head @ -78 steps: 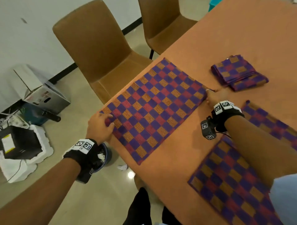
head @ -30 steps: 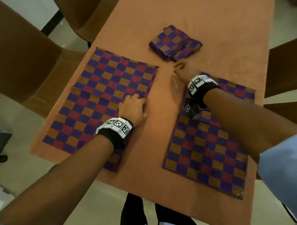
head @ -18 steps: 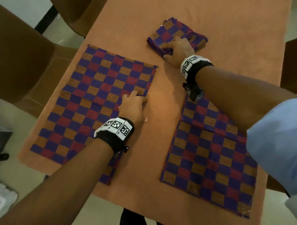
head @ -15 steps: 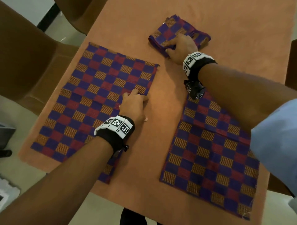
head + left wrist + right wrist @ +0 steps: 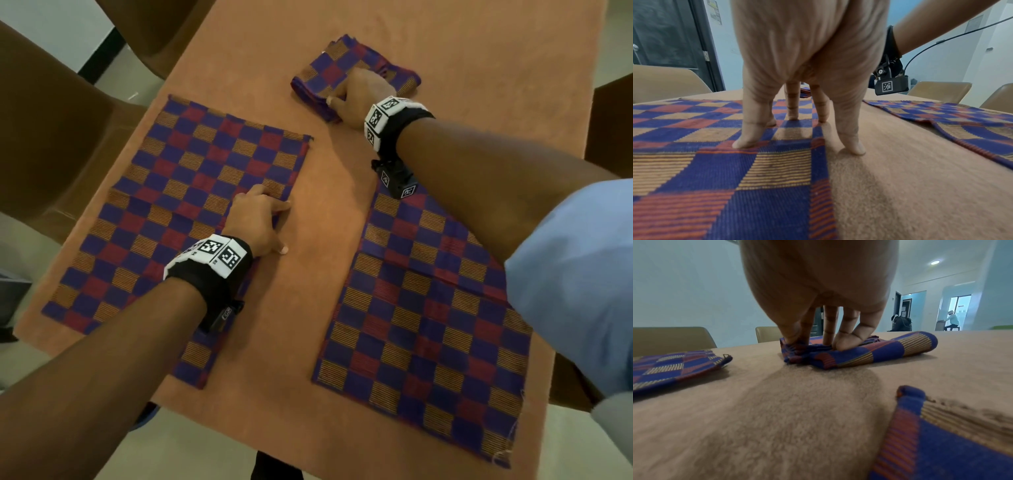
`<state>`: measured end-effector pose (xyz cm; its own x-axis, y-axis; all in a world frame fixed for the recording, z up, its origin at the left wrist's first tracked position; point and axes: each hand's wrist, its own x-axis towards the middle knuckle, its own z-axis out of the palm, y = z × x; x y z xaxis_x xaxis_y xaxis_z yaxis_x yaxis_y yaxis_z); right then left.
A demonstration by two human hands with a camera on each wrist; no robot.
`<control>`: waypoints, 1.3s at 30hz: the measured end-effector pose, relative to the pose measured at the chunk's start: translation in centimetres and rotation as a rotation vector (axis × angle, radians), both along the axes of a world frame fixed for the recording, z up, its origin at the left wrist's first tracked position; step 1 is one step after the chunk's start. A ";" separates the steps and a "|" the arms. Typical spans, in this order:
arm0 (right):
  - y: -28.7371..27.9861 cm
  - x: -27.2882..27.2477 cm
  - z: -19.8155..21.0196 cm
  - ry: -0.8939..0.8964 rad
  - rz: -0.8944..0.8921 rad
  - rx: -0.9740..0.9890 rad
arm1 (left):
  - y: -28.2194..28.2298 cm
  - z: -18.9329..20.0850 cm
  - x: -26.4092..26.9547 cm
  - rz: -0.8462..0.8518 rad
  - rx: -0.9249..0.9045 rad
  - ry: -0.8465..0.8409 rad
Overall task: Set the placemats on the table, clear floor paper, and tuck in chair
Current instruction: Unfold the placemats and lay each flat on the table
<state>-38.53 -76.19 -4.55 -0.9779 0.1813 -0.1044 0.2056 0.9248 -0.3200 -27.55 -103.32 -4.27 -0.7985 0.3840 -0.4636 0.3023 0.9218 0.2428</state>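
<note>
Resting atop the folded placemats (image 5: 327,70), the right grip (image 5: 359,96) pinches their near edge.

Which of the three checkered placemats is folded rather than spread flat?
The folded placemat at the far middle of the table, gripped by the right hand. The left placemat, under the left hand, and the right placemat lie spread flat.

Lighting: even, moderately bright, indoor; ceiling lamp (image 5: 935,262) lit overhead. Soft shadow patches on tabletop (image 5: 694,426). Wrist views: strong wide-angle bending, near foreground blurred.
</note>
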 end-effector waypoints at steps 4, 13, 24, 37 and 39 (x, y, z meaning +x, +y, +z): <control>-0.3 0.0 0.1 0.069 -0.063 -0.005 | -0.1 0.1 0.2 0.011 0.016 -0.003; 1.0 5.0 5.9 0.343 -0.029 -0.122 | 0.1 1.2 1.3 0.022 0.009 0.006; 3.3 24.9 7.8 0.410 0.164 -0.251 | 6.0 5.4 10.8 -0.065 0.562 0.300; -0.6 45.5 1.4 0.166 0.080 -0.285 | 8.1 1.0 27.1 -0.205 0.389 0.232; -0.9 46.6 -0.2 0.138 -0.007 -0.318 | 7.9 0.1 28.0 -0.163 0.409 0.141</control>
<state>8.03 -77.05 -4.70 -0.9856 0.1677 -0.0231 0.1461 0.7733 -0.6170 0.49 -95.39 -4.15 -0.7566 0.6388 -0.1392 0.4917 0.6962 0.5230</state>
